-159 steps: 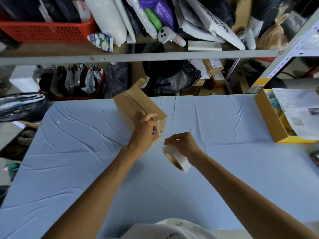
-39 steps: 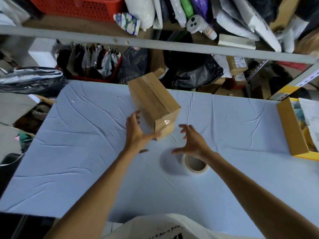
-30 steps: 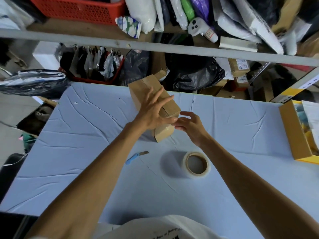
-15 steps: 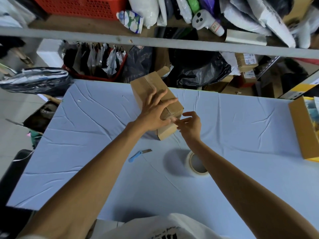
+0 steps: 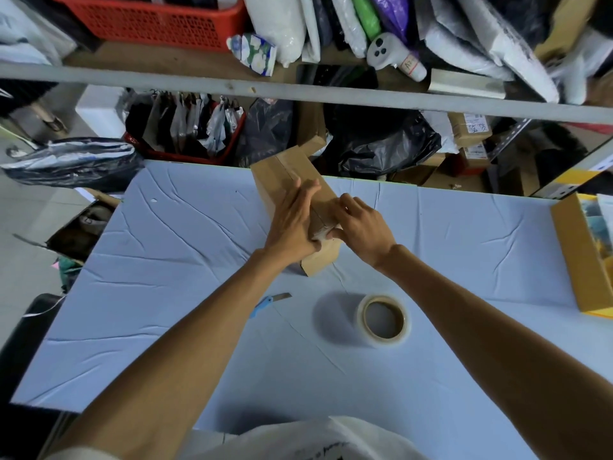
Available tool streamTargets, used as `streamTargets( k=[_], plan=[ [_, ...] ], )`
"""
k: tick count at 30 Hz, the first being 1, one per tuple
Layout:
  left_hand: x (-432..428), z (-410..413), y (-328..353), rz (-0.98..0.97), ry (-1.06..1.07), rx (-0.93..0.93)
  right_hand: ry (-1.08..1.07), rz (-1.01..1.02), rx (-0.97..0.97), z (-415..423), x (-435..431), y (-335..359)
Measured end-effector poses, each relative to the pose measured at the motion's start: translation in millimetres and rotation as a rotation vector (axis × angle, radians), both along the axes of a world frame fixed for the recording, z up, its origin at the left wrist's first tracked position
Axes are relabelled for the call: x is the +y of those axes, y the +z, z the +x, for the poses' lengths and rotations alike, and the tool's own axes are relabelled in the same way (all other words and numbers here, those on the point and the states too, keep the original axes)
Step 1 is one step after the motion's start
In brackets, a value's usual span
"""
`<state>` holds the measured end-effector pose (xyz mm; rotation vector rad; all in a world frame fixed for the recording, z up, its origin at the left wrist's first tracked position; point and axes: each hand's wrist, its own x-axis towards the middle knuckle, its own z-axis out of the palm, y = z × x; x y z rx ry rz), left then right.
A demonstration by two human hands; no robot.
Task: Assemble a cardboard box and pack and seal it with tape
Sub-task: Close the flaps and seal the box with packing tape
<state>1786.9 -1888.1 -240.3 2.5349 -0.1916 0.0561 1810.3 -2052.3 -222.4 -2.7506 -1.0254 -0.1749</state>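
A roll of clear tape (image 5: pixel 383 322) lies flat on the blue-covered table (image 5: pixel 166 277) nearest the person. Beside it, a small blue cutter (image 5: pixel 265 303) shows its blade. Neither is held.

Just beyond them, both hands work the near end of a closed cardboard box (image 5: pixel 285 174), which sits at the middle of the table and runs away towards the far edge. The left hand (image 5: pixel 293 224) lies flat on the top, fingers straight and close together, pressing down along the seam. The right hand (image 5: pixel 360 229) wraps the near right corner, with bent fingers over the top edge and the thumb against the end face, apparently smoothing a tape end.

The box looks light and stiff, though its panels would likely give under hard pressure. Its taped surfaces look slick. It seems best held by two opposite side walls or across a corner, where the board is strongest.

To the right stands an open yellow carton (image 5: pixel 577 260). Behind the table, shelves (image 5: pixel 298 94) hold bags and a red basket (image 5: pixel 149 18).
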Motion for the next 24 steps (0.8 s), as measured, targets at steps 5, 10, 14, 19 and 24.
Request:
streamTargets(
  k=[5, 10, 14, 19, 24],
  plan=[
    [9, 7, 11, 0.352, -0.181, 0.099, 0.015, 0.041, 0.043, 6, 1, 3],
    [31, 10, 35, 0.614, -0.334, 0.184, -0.108, 0.303, 0.173, 2, -3, 4],
    [37, 20, 36, 0.505, -0.31, 0.208, -0.396, 0.505, 0.519, -4, 8, 6],
    [33, 14, 28, 0.443, -0.258, 0.116, -0.43, 0.77, 0.827, -10, 9, 2],
    [31, 6, 17, 0.415, -0.212, 0.139, -0.395, 0.703, 0.863, -14, -1, -5]
  ],
)
